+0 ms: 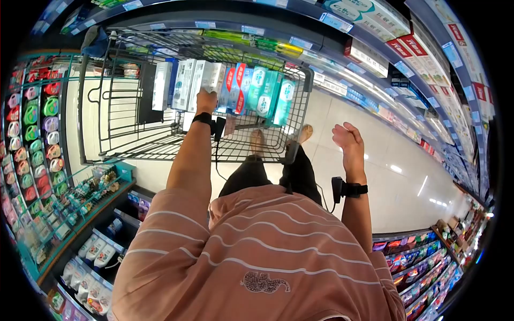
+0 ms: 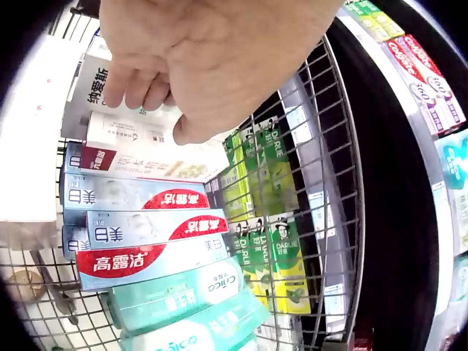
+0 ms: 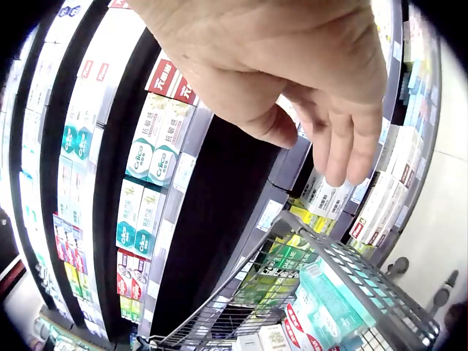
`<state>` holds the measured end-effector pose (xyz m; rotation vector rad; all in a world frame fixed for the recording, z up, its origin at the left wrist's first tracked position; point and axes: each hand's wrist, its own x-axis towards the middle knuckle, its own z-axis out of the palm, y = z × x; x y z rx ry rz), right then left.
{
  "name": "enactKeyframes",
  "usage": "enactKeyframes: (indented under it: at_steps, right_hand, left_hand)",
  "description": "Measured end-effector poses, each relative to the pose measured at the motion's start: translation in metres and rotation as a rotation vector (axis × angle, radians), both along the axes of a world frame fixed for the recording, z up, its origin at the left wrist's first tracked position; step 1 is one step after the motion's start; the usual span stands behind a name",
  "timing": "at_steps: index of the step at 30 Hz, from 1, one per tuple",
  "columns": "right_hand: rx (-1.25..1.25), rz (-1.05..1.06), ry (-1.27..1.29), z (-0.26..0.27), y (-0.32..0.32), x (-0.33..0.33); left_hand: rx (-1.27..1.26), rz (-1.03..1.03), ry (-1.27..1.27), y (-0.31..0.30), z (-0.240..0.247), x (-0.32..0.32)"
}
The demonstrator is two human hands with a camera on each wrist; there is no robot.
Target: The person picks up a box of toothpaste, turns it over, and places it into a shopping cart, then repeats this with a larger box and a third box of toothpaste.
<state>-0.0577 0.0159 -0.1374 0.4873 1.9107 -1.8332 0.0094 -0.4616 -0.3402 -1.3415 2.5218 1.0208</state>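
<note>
My left hand [image 1: 206, 100] is down in the shopping cart [image 1: 303, 101], on a row of toothpaste boxes. In the left wrist view its fingers [image 2: 139, 89] curl over a pale toothpaste box [image 2: 91, 82], and the thumb lies by a white toothpaste box [image 2: 155, 142] with a red end. Beside these lie blue-and-red toothpaste boxes [image 2: 146, 196] and teal toothpaste boxes [image 2: 179, 292]. More white boxes [image 1: 160, 85] fill the other end of the row. My right hand [image 1: 349, 140] hangs in the air to the right of the cart, fingers loosely bent, holding nothing.
Shelves of boxed toothpaste [image 3: 150, 142] run along the far side and right. Green-and-yellow boxes [image 2: 281, 263] show through the cart's wire side. On the left stands a rack of coloured bottles [image 1: 33, 112]. Pale tiled floor [image 1: 385, 182] lies right of the cart.
</note>
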Motion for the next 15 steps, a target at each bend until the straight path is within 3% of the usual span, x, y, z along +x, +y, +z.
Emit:
enactKeyframes:
  at_steps: [2,7,8,11,12,15]
  right_hand:
    - [-0.018,-0.009,0.017,0.003,-0.007,0.008]
    - [-0.007,0.003,-0.034,0.008,-0.02,0.017]
    - [-0.006,0.005,-0.049,0.008,-0.021,0.018]
    - [0.007,-0.007,-0.072,0.011,-0.022,0.023]
    - [0.014,-0.014,-0.085,0.012,-0.023,0.024]
    - [0.029,-0.042,-0.125,0.014,-0.026,0.026]
  left_hand:
    - [-0.007,0.006,-0.074,0.003,-0.015,-0.002]
    - [0.047,-0.032,-0.252,0.024,0.013,-0.007]
    - [0.01,-0.066,-0.29,0.017,-0.023,-0.008]
    - [-0.011,-0.175,-0.228,0.028,0.027,-0.028]
    - [-0.089,-0.239,-0.101,0.017,0.001,-0.034]
    - [-0.172,-0.372,0.062,0.006,0.003,-0.064]
